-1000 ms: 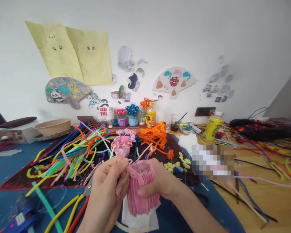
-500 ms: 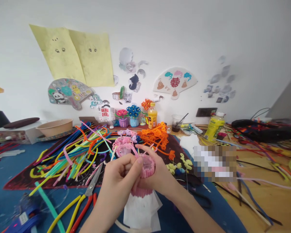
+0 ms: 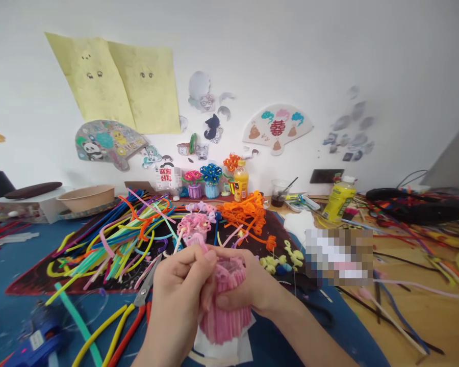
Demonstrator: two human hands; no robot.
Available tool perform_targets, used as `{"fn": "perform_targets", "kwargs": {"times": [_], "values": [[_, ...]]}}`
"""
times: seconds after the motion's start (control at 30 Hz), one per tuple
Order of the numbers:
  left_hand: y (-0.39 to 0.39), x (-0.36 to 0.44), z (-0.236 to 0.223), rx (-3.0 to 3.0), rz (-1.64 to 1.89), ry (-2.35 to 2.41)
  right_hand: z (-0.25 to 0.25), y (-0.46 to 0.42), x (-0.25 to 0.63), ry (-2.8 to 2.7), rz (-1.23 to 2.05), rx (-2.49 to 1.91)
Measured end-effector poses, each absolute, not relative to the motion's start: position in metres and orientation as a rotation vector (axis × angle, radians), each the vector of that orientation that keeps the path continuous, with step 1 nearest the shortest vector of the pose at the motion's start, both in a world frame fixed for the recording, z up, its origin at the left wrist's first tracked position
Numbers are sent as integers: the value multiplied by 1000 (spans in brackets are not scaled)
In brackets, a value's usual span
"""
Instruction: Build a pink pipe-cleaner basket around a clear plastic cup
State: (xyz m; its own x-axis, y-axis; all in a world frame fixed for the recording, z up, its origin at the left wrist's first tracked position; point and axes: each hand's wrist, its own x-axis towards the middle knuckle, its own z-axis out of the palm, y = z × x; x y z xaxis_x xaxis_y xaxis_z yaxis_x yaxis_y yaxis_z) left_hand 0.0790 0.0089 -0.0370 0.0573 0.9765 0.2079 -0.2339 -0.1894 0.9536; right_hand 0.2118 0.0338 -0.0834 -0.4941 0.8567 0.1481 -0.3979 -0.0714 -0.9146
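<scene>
Over a blue mat (image 3: pixel 321 336) on the wooden table (image 3: pixel 443 316), both hands come together at a pink cup (image 3: pixel 225 323) covered in upright fuzzy strands. It sits low in the middle of the view, its rim upward, above a sheet of white paper (image 3: pixel 245 351); whether its base touches the paper cannot be told.

The right hand (image 3: pixel 250 285) is curved around the cup's side, opened only as far as the cup's width. Its thumb presses across the near face just below the rim, while the index finger arches along the far side toward the other hand; the remaining fingers are mostly hidden.

The left hand (image 3: pixel 181 285) is drawn nearly closed, thumb and index finger pinched together beside the cup's left edge. A bit of pink strand (image 3: pixel 204 247) shows at that pinch, and the lower fingers curl in close to the cup wall.

Just left of the left wrist lie scissors (image 3: pixel 147 285) with grey blades, and farther left a blue glue gun (image 3: pixel 42 344). Beyond the hands, a pink flower pot (image 3: pixel 194 227) stands on a dark mat (image 3: pixel 42 280), between a heap of many-coloured pipe cleaners (image 3: pixel 126 239) on the left and an orange bundle (image 3: pixel 245 214) on the right. Pale yellow pieces (image 3: pixel 270 264) lie nearer, to the right of the right hand.
</scene>
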Motion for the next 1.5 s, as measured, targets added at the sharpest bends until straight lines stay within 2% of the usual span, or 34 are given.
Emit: {"fn": "perform_targets", "kwargs": {"times": [0.3,0.6,0.67,0.87,1.07,1.3,1.4,1.5], "values": [[1,76,-38,909,1350,764,-83,30,214,-1291,1715,-486],[2,75,-11,765,1341,748,-78,29,214,-1232,1832,-390],[5,70,-14,939,1313,807,-80,32,216,-1234,1794,-421],[14,50,-28,2120,1114,1202,-81,39,219,-1415,1414,-520],[17,44,-31,2692,805,1220,-77,39,221,-1419,1485,-517],[21,38,-27,2867,632,977,-72,36,229,-1489,1562,-522],[20,40,-29,2728,816,942,-72,35,230,-1495,1526,-537],[19,45,-40,2625,1147,1130,-76,36,227,-1453,1402,-659]]}}
